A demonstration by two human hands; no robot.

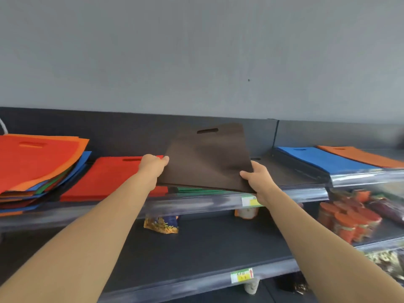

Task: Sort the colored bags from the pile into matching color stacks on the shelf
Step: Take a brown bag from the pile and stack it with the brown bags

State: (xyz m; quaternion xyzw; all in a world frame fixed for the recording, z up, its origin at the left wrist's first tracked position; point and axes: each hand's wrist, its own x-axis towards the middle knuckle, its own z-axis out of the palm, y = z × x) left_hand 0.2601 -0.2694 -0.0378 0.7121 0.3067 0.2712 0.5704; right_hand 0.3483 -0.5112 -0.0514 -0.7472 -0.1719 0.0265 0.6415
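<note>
Brown bag (pixel 209 158) pinched between left hand (pixel 153 165) and right hand (pixel 258 178) fingers.

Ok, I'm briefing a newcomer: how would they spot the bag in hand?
Find the upper shelf, between the red stack and the blue stack. There the left hand and right hand grip one flat bag. Dark brown, it is the only bag held up.

One brown bag (pixel 207 158), plain, dark. Pile (pixel 37 162): red top; orange, blue, green edges below. Red stack (pixel 105 178), green stack (pixel 196 190), blue stack (pixel 323 160), orange stack (pixel 358 156). Shelf (pixel 207 248) dark grey
</note>
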